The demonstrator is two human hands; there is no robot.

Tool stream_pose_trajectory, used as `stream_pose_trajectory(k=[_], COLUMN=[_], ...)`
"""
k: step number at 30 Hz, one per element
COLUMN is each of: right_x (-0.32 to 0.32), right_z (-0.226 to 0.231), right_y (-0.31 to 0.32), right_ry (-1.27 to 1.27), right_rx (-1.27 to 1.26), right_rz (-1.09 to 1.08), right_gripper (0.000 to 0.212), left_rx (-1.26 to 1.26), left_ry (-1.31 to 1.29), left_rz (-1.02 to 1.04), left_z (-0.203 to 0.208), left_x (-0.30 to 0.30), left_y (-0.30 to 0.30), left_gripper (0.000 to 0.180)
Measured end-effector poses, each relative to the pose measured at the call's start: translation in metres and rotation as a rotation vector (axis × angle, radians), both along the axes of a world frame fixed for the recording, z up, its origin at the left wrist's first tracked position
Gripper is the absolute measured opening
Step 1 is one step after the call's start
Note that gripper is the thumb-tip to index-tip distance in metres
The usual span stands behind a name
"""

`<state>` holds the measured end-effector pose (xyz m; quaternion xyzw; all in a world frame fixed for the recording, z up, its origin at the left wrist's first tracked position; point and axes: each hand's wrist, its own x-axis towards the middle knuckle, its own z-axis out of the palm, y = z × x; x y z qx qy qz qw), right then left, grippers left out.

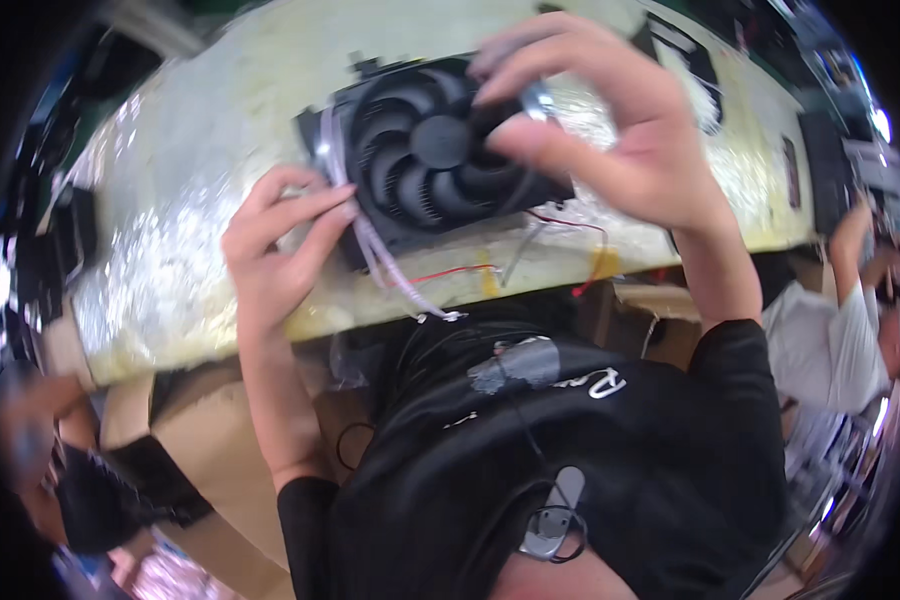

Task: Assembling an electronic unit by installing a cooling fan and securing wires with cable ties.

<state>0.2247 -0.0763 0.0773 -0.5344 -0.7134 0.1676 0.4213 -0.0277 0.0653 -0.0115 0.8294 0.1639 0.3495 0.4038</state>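
Observation:
A black radiator fan [438,140] with a round hub and curved blades lies on the wrapped table in front of me. At its left edge my left hand [288,235] is closed in a pinch on thin whitish strips [375,245]. They run down the fan frame, and their loose ends hang over the table's near edge. Over the fan's right side my right hand [620,130] is curled, with thumb and fingers around a dark, partly shiny piece [505,112]. Motion blur hides what that piece is. Red and black wires [570,222] come out from the fan's lower right.
Shiny clear film and yellowed tape cover the table [200,240]. A flat black part [685,60] lies at the back right. Cardboard boxes [205,450] stand below the near edge. Other people are at the far left and right, one in a white sleeve [820,345].

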Motion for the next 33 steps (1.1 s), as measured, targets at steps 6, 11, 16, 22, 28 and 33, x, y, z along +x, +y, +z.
stream_pose_trajectory(k=[6,11,16,22,28,33], right_x=[0.061,0.039,0.042,-0.002,-0.050,-0.071], right_z=[-0.071,-0.111,-0.131,-0.050,0.000,0.011], right_y=[-0.133,-0.171,-0.178,-0.106,-0.014,0.001], right_ry=[-0.373,-0.603,-0.691,-0.194,-0.757,-0.881], right_rx=[-0.276,-0.367,-0.203,-0.124,-0.163,-0.215], right_rz=[-0.657,-0.970,-0.995,-0.683,-0.195,-0.159], right_gripper=[0.047,0.047,0.038,0.043,0.060,0.060], left_rx=[-0.020,-0.116,-0.208,-0.308,-0.477,-0.437], left_ry=[-0.112,-0.294,-0.400,-0.451,-0.497,-0.509], left_rz=[0.036,0.120,0.209,0.203,0.166,0.153], left_z=[-0.004,-0.023,-0.025,-0.028,-0.027,-0.028], left_x=[0.004,0.008,0.005,0.012,0.011,0.009], left_y=[-0.012,-0.024,-0.027,-0.024,-0.027,-0.029], left_gripper=[0.021,0.015,0.010,0.006,0.006,0.006])
